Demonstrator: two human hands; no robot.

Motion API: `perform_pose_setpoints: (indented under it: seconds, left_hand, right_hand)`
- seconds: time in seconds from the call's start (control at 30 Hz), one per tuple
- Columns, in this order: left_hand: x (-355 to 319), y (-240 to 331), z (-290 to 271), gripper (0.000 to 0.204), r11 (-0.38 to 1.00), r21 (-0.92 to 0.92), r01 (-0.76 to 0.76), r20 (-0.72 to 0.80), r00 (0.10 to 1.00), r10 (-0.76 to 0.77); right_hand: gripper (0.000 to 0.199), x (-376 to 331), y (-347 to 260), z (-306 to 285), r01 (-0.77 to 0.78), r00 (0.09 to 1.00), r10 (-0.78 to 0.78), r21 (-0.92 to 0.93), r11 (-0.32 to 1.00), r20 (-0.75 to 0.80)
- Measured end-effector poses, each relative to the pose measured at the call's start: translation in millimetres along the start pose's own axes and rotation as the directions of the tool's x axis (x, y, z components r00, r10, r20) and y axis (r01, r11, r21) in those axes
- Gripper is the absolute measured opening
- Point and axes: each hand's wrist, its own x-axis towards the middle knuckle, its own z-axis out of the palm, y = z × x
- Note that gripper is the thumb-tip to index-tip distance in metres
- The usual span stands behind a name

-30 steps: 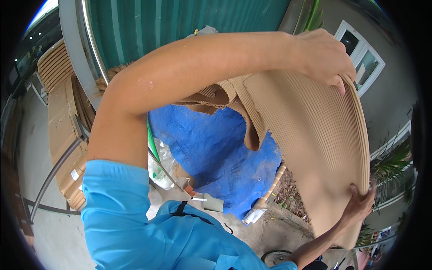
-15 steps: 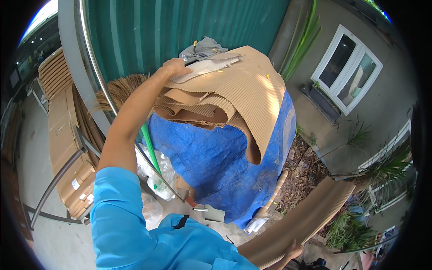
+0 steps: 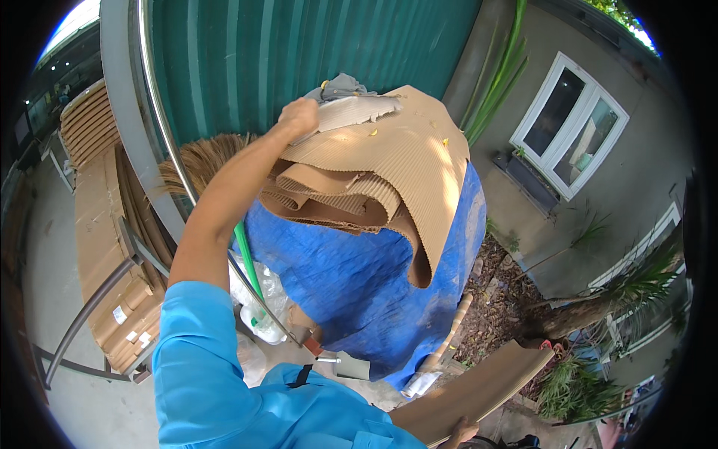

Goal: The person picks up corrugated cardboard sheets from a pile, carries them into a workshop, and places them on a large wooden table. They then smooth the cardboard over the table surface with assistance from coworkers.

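Observation:
My left hand (image 3: 299, 118) reaches far forward, its fingers closed on one end of a torn, greyish-white piece of cardboard (image 3: 351, 112). That piece lies over a large folded sheet of brown corrugated cardboard (image 3: 419, 157), whose near side hangs in loose curls. Under the sheet a blue tarp (image 3: 336, 284) drapes over something bulky that it hides. At the lower right, my right hand (image 3: 461, 432) grips the edge of a long, slightly bowed brown cardboard sheet (image 3: 479, 385). Its lower end passes behind my blue sleeve and body.
A metal rail (image 3: 155, 90) runs down on the left, beside a straw broom (image 3: 213, 153) with a green handle. Stacked flattened cartons (image 3: 105, 224) stand beyond it. Green corrugated wall (image 3: 284, 52) rises behind. Plants (image 3: 576, 385) and a tree trunk lie to the right.
My left hand has turned to a fist and risen slightly with its end of the torn piece. My right hand and the long cardboard sheet have shifted left and lower.

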Motion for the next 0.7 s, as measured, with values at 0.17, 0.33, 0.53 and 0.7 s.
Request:
perform_pose_setpoints:
  seconds: [0.17, 0.33, 0.53, 0.7]
  left_hand:
    - [45.2, -5.6, -107.6, 0.027, 0.698, -0.644, -0.315, -0.319, 0.939, 0.129]
    - [39.4, 7.1, -223.0, 0.036, 0.718, -0.52, -0.463, -0.717, 0.694, -0.072]
    - [19.4, -33.9, -150.4, 0.025, 0.994, -0.097, -0.056, -0.681, 0.732, -0.025]
    - [4.4, -49.1, -50.8, 0.057, 0.92, 0.393, 0.0, -0.545, 0.805, 0.233]
  right_hand:
    - [0.042, -1.4, -2.8, -1.8, 0.114, 0.992, -0.114, -0.006, 0.993, 0.049]
    - [0.04, 3.3, -6.9, -11.4, 0.27, 0.961, -0.275, -0.213, 0.939, 0.006]
    - [0.046, -16.2, -13.3, 2.1, 0.177, 0.947, -0.156, -0.051, 0.983, 0.282]
    - [0.041, -43.4, -5.1, 25.3, 0.295, 0.926, -0.274, -0.043, 0.955, 0.259]
